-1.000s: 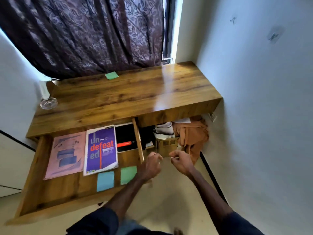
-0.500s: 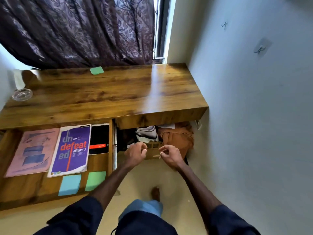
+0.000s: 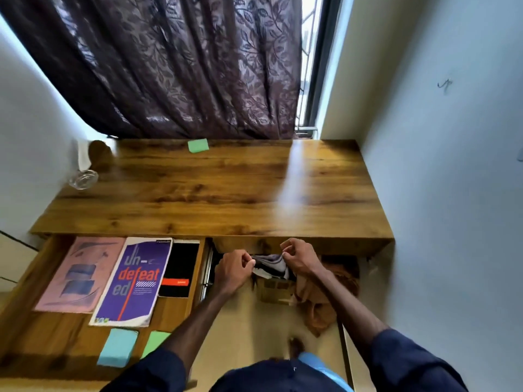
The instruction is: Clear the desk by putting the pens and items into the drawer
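**Both hands curled at the desk's front edge, drawer open**

The drawer [image 3: 48, 343] is pulled out under the left half of the wooden desk [image 3: 226, 193]. Along the drawer's back lie a pink printed sheet [image 3: 79, 274], a purple "undefeated" magazine [image 3: 133, 281] and a black book with an orange band [image 3: 179, 268], side by side. Nearer its front lie a blue sticky-note pad [image 3: 118, 347] and a green sticky-note pad [image 3: 155, 342].

On the tabletop another green sticky pad [image 3: 198, 145] sits at the far edge, left of centre. A glass dish [image 3: 83, 179] is at the left edge.

The left hand [image 3: 233, 268] and right hand [image 3: 300, 257] hang close together, just right of the drawer and below the tabletop's front edge. Both have curled fingers. The right thumb and forefinger meet. Too blurred to tell whether either hand holds anything.

Behind the hands, under the desk, are a grey-white sneaker [image 3: 270, 264], a cardboard box [image 3: 276, 290] and a brown cloth [image 3: 319, 306]. A dark leaf-patterned curtain [image 3: 169, 66] hangs behind the desk.
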{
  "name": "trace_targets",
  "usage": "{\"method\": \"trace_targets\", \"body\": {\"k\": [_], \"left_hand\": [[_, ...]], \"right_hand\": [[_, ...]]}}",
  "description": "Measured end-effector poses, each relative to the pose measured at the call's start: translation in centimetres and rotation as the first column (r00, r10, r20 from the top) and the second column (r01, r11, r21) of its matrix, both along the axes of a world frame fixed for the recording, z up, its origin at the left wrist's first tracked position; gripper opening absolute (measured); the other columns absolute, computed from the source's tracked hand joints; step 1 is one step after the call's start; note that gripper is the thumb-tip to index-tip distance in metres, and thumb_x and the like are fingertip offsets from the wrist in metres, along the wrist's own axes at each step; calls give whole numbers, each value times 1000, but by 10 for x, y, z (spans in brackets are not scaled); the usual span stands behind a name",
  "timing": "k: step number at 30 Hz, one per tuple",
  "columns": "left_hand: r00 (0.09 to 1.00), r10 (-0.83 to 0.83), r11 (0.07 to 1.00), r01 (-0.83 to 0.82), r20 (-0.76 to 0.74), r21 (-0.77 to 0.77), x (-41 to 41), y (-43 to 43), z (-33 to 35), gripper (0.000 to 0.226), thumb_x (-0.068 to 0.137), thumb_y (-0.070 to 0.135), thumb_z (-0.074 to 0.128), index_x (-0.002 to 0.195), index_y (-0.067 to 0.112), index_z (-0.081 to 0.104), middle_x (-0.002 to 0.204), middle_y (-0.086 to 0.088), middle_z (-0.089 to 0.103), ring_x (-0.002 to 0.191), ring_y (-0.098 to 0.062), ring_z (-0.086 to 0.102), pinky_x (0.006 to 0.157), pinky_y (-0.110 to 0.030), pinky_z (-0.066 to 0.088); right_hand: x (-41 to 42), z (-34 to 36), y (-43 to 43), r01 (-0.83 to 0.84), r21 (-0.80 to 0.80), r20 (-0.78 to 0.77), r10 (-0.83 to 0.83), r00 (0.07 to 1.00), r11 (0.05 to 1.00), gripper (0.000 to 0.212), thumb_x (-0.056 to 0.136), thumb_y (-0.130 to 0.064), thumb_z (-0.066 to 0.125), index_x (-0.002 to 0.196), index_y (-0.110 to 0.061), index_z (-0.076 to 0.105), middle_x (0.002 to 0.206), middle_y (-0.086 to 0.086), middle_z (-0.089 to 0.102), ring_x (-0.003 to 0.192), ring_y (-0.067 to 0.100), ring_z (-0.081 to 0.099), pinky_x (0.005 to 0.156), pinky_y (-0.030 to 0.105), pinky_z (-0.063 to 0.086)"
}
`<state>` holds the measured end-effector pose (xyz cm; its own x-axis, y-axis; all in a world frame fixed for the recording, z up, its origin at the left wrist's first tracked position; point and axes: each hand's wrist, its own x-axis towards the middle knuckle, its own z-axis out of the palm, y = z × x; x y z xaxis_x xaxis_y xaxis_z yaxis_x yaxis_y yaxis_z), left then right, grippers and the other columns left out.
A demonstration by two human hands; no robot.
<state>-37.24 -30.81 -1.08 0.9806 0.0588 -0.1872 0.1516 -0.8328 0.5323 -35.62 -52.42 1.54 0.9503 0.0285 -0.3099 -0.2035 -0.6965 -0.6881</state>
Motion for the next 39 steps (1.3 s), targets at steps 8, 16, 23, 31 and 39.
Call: {"method": "trace_targets", "body": {"k": [8,16,23,31,39], "left_hand": [[991,135,989,-136,6,53,69,5,22,30,92,42,62,76,19,72,75,4,71,76,-20,69,61,-29,47],[975,205,979,-204,-86,24,124,12,37,24,89,25,52,88,32,75,80,18,75,78,-6,68,77,-28,56],[959,269,963,-264,-91,63,193,35,14,65,84,77,28,93,28,70,86,8,75,85,-20,71,80,-38,58],[967,191,980,-176,-171,98,299,88,-11,28,97,51,52,89,25,61,95,3,69,96,-24,66,81,-33,53],[981,132,985,-114,-144,131,374,159,-45,28,93,27,63,118,15,64,124,-7,62,120,-26,57,93,-33,47]], "right_hand": [[117,7,8,-191,33,-6,191,982,981,28,90,-9,59,116,-11,68,111,7,72,98,22,68,81,26,53],[186,10,29,-341,17,-6,341,940,940,19,82,-6,57,95,-14,69,95,8,74,87,26,71,75,35,56],[247,10,53,-381,-21,28,382,924,924,17,83,-2,56,88,-8,72,94,6,72,88,24,68,75,31,52],[324,1,95,-348,-98,14,351,936,932,28,85,-9,62,111,-13,71,110,5,74,103,22,69,82,24,48],[392,-16,175,-340,-190,-115,324,939,921,51,93,-20,59,142,-7,49,143,17,50,133,34,49,105,33,40]]}}
